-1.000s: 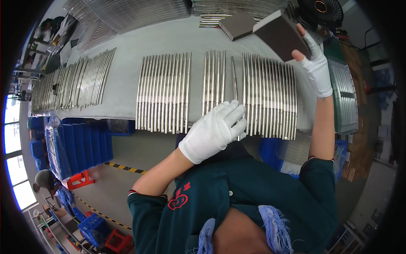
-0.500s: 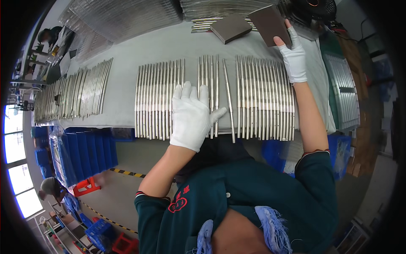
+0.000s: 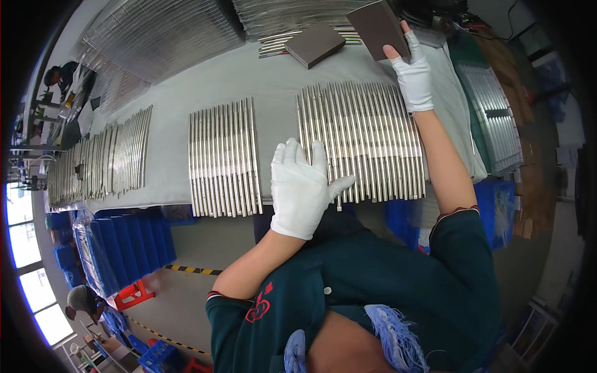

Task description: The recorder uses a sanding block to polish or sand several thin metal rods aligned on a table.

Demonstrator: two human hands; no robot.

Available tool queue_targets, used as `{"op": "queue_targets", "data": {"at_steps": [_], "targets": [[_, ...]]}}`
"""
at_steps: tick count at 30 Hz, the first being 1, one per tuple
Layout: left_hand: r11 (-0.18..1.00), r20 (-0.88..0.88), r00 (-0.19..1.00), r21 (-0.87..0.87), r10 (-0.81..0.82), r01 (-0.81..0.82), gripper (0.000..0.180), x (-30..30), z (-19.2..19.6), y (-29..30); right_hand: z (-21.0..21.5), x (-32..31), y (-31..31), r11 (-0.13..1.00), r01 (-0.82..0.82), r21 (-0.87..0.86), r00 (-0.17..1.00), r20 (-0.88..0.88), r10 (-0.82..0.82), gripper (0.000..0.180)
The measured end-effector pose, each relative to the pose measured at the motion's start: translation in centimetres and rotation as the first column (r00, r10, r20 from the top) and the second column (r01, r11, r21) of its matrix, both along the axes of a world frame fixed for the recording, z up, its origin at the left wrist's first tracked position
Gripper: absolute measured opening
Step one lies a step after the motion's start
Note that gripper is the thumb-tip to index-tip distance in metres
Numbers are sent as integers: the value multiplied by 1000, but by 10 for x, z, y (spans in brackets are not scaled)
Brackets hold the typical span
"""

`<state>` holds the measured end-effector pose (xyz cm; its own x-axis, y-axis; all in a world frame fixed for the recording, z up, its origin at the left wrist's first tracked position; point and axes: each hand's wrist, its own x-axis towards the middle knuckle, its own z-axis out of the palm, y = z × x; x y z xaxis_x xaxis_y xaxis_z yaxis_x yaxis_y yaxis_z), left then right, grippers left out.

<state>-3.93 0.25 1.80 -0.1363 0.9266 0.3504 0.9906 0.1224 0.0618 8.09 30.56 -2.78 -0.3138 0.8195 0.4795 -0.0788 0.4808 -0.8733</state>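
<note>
Side by side across the grey table lie slim silver metal rods, in a middle row (image 3: 222, 158) and a wider right row (image 3: 367, 143). My left hand (image 3: 300, 189), in a white glove, lies flat at the left edge of the right row. Its fingers are stretched, and the thumb reaches over the near ends of a few rods. At the far right, my right hand (image 3: 415, 78) grips a dark brown rectangular block (image 3: 377, 28) between bare thumb and fingertip, its glove covering the rest. A second brown block (image 3: 315, 45) rests on more rods beyond the rows.
Another row of rods (image 3: 102, 155) lies at the table's left. Clear plastic trays (image 3: 168, 40) are stacked at the back. Blue bins (image 3: 127, 248) and a red stool (image 3: 135, 294) stand below the near edge at left. Two other people are in the left background.
The loose rods between the two rows have moved right and now join the right row, with my left hand beside them. My right hand still holds the block. The whole view has shifted slightly.
</note>
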Motion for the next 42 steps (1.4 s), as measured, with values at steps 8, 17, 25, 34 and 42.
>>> {"op": "queue_targets", "data": {"at_steps": [8, 17, 25, 34, 42], "targets": [[966, 253, 953, -152, -168, 211, 109, 1, 7, -21, 4, 1, -1, 999, 45, 16, 997, -67, -44, 66], [992, 245, 961, -3, -124, 129, 99, 3, -9, -13, 21, 0, -12, 985, 142, 94, 990, 7, -144, 66], [990, 283, 949, 7, -137, 140, 100, 0, -13, -11, 17, 5, -1, 945, 270, 185, 952, 92, -291, 66], [988, 190, 979, -121, -75, 99, 103, -71, 11, -73, 2, 15, 18, 944, 290, 159, 945, 109, -309, 64], [988, 166, 986, -150, 5, 21, 93, -90, 3, -101, 2, 17, 19, 930, 310, 196, 925, 163, -343, 65]]}}
